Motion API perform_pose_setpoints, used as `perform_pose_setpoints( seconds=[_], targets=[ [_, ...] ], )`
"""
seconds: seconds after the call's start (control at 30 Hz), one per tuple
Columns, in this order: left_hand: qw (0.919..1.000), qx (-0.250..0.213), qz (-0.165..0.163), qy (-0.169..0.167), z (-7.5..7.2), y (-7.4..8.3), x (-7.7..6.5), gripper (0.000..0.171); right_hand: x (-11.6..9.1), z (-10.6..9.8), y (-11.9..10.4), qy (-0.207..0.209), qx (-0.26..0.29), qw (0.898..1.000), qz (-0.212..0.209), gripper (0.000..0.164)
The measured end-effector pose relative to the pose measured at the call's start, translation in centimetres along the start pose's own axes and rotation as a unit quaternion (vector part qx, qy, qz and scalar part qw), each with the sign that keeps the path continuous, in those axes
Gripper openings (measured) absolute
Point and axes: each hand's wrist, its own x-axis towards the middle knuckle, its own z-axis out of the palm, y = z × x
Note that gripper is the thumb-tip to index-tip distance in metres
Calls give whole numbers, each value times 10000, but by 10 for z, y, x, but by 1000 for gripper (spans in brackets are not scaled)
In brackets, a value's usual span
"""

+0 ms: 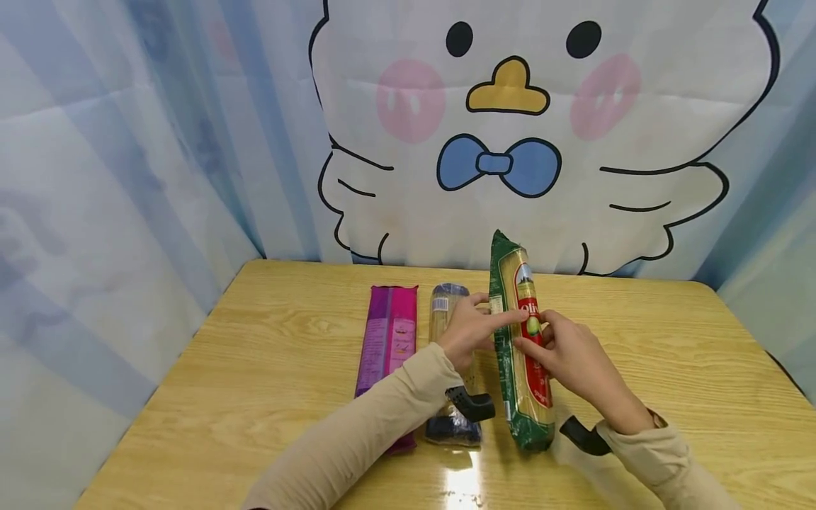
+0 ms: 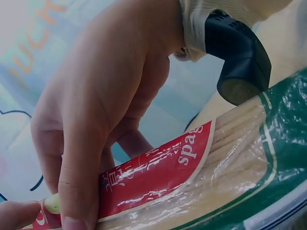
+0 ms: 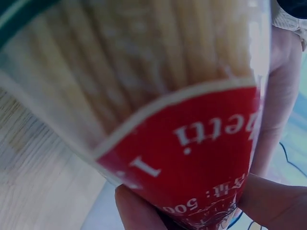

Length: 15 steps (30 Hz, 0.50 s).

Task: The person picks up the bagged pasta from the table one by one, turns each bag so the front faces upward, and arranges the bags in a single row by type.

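A green and red pack of spaghetti (image 1: 513,382) is tilted up over the table's right half, its long dry strands showing through the clear film. My left hand (image 1: 470,327) grips its left side, with the thumb laid across the front near the red label. From the right, my right hand (image 1: 576,354) pinches the pack's edge at the red label. In the left wrist view the left hand (image 2: 96,105) curls over the label (image 2: 153,172). The right wrist view has the label (image 3: 201,143) close up, with fingertips (image 3: 136,211) at its lower edge.
Left of the held pack, a clear pack of noodles with dark ends (image 1: 452,428) lies on the wooden table (image 1: 287,340), partly behind the left wrist. Beside it lies a pink and purple packet (image 1: 389,340), partly covered by the left sleeve. A printed curtain (image 1: 408,205) hangs behind.
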Motion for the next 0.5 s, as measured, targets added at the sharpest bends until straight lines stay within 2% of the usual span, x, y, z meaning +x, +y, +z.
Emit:
perform_pose_setpoints(
  seconds=[0.17,0.27,0.5],
  targets=[
    [9994,-108,-12,316,5,-3,1,63,-1,1,-4,92,-299,9993,-198,43],
    [9992,-90,-2,380,7,-5,0,60,-2,3,-5,141,-499,9982,-292,37],
    [9989,-65,41,458,6,-6,0,50,-2,8,-9,237,-803,9957,-400,39]
  ],
)
